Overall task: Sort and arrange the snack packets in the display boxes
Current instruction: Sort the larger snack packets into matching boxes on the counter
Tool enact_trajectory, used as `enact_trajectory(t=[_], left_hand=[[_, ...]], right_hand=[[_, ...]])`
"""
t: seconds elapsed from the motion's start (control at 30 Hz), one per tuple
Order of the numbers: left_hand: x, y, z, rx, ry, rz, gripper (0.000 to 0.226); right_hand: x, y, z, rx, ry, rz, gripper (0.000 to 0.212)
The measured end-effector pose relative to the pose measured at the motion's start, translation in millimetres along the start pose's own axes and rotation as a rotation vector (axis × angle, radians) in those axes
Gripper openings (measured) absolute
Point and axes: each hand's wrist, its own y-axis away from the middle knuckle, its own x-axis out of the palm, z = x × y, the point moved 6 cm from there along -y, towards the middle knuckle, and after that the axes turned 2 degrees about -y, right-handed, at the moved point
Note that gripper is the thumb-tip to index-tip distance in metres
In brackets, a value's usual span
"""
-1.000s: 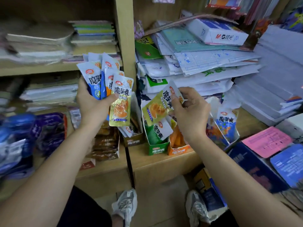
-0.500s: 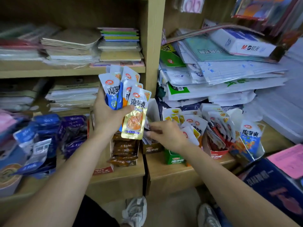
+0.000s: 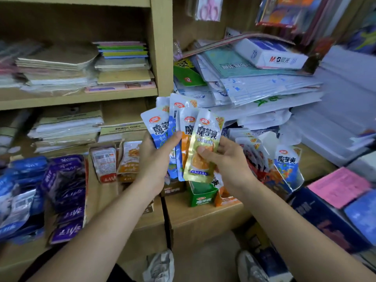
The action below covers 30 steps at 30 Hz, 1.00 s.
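A pale wooden shelving unit (image 3: pixel 161 58), smooth and square-edged, is seen across the back, its upright dividing two bays. The right bay is crowded by a slumped heap of flat paper goods (image 3: pixel 264 90) in glossy sleeves, and the upper board of the left bay is loaded with flat stacked notebooks (image 3: pixel 61 64). Toward the left end of the lower board (image 3: pixel 317 159), soft crinkled purple packets (image 3: pixel 65 192) are piled out to the front edge. Just right of the upright, cardboard display boxes are ranged close together along the front edge, with little free room between them: a green box (image 3: pixel 201 197), an orange box (image 3: pixel 224 197) touching its right side, and further right an open-topped blue box (image 3: pixel 289 171) in which shiny foil packets are stood upright. Above these boxes a fan of snack packets (image 3: pixel 175 127), glossy white-topped pouches with blue and orange lower halves, is gripped by the left hand (image 3: pixel 156 159), the thumb laid across the front and the fingers curled behind. At the right edge of the fan a yellow-gold packet (image 3: pixel 203 147), long and rectangular with crimped ends, is pinched by the right hand (image 3: pixel 225 159), thumb on its face and fingers behind it, while it overlaps the other pouches
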Motion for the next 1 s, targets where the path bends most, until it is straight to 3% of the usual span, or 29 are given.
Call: enact_trajectory(t=[0.13,0.3,0.47,0.63,0.87,0.93,1.0], left_hand=[[20,2,0,0.012,-0.036,0.038,0.034],[37,1,-1,0.064,-0.154,0.119,0.053],[-7,-17,-19,0.199,-0.221,-0.073,0.049],[-81,-36,-34,0.256,-0.238,-0.321,0.052],[-116,-42,-31,0.237,-0.180,-0.315,0.052],[-118,-44,-27,0.214,-0.160,-0.298,0.050],[-117,-45,-25,0.192,-0.147,-0.275,0.049]], right_hand=[[-27,3,-10,0.148,-0.143,-0.014,0.028],[-44,7,-5,0.173,-0.166,0.039,0.026],[-44,-7,3,0.030,0.054,-0.141,0.026],[-1,-22,13,-0.123,0.184,-0.145,0.044],[55,-53,-1,-0.364,0.577,-0.162,0.040],[67,-57,-16,-0.340,0.763,-0.057,0.019],[76,-58,-26,-0.284,0.873,0.119,0.014]])
